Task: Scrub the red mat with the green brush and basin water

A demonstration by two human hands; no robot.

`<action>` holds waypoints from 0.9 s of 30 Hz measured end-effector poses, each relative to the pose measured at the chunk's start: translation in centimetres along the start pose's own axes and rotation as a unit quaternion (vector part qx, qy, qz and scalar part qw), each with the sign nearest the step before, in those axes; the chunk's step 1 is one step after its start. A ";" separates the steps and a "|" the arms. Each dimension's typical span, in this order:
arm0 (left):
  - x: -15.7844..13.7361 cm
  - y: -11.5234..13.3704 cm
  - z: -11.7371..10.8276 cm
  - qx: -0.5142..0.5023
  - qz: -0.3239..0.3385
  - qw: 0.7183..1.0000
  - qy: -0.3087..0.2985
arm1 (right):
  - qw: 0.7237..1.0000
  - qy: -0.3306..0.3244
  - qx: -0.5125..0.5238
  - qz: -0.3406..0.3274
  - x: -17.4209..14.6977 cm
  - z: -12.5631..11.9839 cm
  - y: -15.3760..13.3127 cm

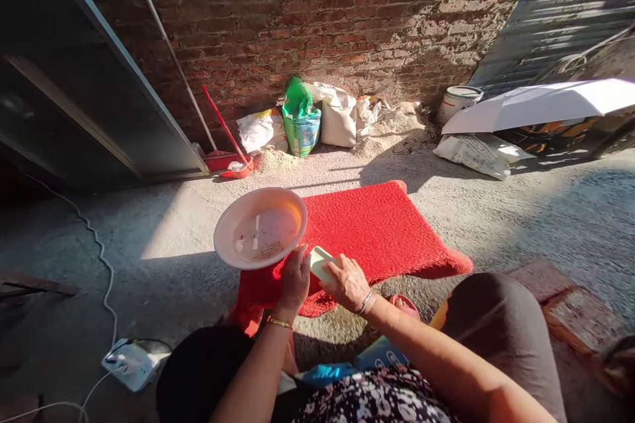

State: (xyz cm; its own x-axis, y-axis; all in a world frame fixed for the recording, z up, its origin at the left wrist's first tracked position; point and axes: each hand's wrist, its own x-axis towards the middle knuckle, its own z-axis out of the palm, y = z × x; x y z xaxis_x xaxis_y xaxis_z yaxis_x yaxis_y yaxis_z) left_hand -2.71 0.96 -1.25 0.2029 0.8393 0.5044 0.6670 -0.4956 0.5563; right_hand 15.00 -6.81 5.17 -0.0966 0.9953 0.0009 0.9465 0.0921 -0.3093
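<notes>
My left hand (295, 281) is closed at the near right rim of a pale pink plastic basin (225, 241); its fingertips are partly hidden. Small light scraps and a patch of brown grains lie on the basin's bottom. In my right hand (350, 284) is a small pale green box-like piece (321, 258) with rounded corners, gripped from the right. Its left edge comes close to my left thumb, and I cannot tell if they touch. Under both hands and partly beneath the basin spreads a shaggy red mat (367, 225) on the concrete.
Against the brick wall (297, 26) stand a green and blue sack (302, 132), a white sack (340, 122) and a bucket (459, 102). A red dustpan (235, 168) sits left of them. A power strip (129, 365) with cords is at lower left, bricks (585, 320) at right.
</notes>
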 end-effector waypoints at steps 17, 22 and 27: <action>-0.8 0.5 1.0 -0.037 -0.020 0.999 0.011 | 0.929 0.044 -0.091 0.356 -6.4 -6.8 16.2; -0.1 0.9 0.2 -0.044 -0.006 0.999 0.015 | 0.998 0.018 -0.008 0.062 -3.9 -0.8 3.0; 0.4 0.9 0.5 -0.048 0.003 0.999 0.020 | 1.000 0.006 0.023 -0.001 -3.7 1.2 2.1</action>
State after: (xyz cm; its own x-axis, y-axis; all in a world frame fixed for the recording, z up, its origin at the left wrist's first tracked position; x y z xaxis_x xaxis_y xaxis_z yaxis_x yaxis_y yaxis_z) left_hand -1.71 0.93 -0.91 0.1762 0.8272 0.5336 0.5930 -0.5218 0.6132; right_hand 17.03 -10.33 3.38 -0.0946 0.9954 0.0132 0.9311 0.0931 -0.3528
